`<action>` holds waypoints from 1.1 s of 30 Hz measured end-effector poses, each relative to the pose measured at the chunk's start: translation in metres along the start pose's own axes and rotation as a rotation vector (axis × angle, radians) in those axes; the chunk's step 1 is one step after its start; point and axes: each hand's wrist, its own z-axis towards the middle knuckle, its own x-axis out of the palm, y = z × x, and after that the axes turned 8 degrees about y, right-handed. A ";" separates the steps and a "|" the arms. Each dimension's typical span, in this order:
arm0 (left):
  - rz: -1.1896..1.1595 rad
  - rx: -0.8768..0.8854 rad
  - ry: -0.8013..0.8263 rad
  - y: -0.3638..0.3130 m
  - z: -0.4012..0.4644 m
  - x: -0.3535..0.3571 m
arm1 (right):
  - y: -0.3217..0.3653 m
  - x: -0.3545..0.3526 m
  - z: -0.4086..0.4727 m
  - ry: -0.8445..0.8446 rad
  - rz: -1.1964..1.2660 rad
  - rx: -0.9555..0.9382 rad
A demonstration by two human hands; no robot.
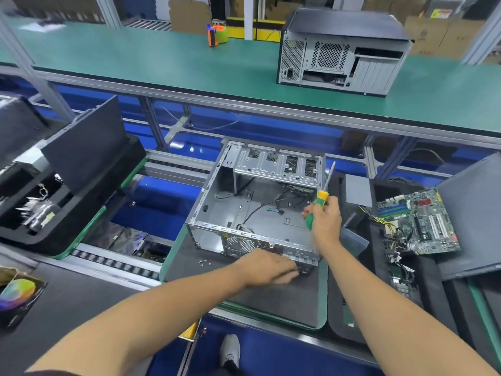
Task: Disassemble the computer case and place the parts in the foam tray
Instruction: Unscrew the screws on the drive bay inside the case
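Gripping a screwdriver [320, 202] over the gutted case [254, 207] on the near mat, the right hand [325, 221] risks snagging loose cables; the left hand [267, 265], fingers flat, steadies the near wall.

Computer case [254, 202]: bare sheet metal, dull grey, perforated in places. Mat [271, 297] beneath: dark, matt, felt-like. Screwdriver [318, 206]: glossy yellow-green plastic handle, bright metal shaft. Foam tray [81, 213]: black, matt. Desk [162, 61]: smooth green, matt.
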 end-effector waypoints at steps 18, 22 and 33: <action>-1.027 -1.001 -0.012 0.112 0.096 0.001 | -0.003 0.009 0.058 -0.025 -0.313 -0.138; -1.445 -1.100 -0.144 0.115 0.122 0.009 | -0.007 0.010 0.061 -0.029 -0.187 -0.128; -1.695 -1.150 -0.332 0.134 0.154 0.014 | -0.009 0.010 0.062 -0.034 -0.111 -0.164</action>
